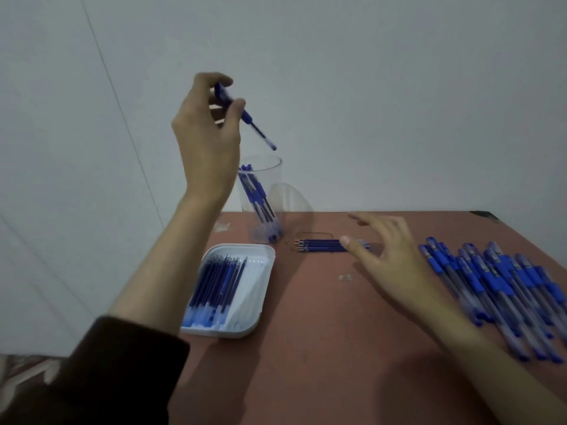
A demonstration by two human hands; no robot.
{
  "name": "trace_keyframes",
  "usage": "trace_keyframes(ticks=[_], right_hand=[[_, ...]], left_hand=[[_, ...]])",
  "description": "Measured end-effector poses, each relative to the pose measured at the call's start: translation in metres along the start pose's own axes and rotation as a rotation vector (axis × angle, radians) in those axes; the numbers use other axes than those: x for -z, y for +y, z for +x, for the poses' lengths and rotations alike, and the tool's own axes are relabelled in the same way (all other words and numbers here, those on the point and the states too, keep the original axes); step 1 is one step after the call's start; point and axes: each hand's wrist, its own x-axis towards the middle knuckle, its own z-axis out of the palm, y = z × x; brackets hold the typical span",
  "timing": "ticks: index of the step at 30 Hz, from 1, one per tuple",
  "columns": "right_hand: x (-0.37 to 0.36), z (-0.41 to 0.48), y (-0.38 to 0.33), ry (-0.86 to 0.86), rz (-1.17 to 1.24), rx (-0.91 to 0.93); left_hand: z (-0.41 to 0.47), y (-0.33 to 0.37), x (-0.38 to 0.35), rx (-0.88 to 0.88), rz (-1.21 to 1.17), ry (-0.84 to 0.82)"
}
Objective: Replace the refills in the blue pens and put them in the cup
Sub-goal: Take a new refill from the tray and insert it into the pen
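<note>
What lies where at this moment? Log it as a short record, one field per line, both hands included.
left hand: raised above the cup, fingers pinching a blue pen, its lower end pointing down toward the cup
right hand: open, fingers spread, thumb by the loose refills; contact unclear
cup: clear, upright, several pens inside
tray: white, holds a row of new refills
pen pile: lying flat at the right
table: reddish-brown
</note>
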Motion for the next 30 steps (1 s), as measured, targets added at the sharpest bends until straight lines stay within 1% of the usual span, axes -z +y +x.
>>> trace_keyframes(ticks=[2,5,8,11,15,18,20,24,27,28,30], right_hand=[[-0.004,-0.001,0.002,-0.023,-0.058,0.038],[-0.009,-0.001,0.008,-0.037,-0.075,0.061],[-0.012,0.001,0.013,-0.025,-0.085,0.076],[-0.012,0.002,0.014,-0.024,-0.099,0.077],[-0.013,0.003,0.015,-0.025,-0.098,0.082],[-0.013,0.003,0.016,-0.008,-0.093,0.082],[-0.012,0.003,0.017,-0.023,-0.096,0.07],[-0.006,0.006,0.021,-0.019,-0.136,0.04],[0.005,0.011,0.025,0.047,-0.218,-0.019],[0.01,0.013,0.028,0.077,-0.274,-0.042],[0.022,0.015,0.034,0.109,-0.451,-0.101]], left_hand=[[0.014,-0.013,-0.006,-0.032,0.135,-0.088],[0.016,-0.034,-0.017,0.025,0.313,-0.285],[0.007,-0.045,-0.023,0.1,0.393,-0.445],[0.002,-0.05,-0.026,0.141,0.48,-0.493],[0.002,-0.053,-0.028,0.112,0.644,-0.539],[0.003,-0.05,-0.029,0.119,0.75,-0.649],[0.006,-0.044,-0.03,0.134,0.748,-0.701],[0.007,-0.033,-0.032,0.142,0.714,-0.715],[0.004,-0.029,-0.034,0.122,0.688,-0.721],[0.002,-0.028,-0.034,0.101,0.666,-0.701],[-0.009,-0.023,-0.036,0.027,0.604,-0.602]])
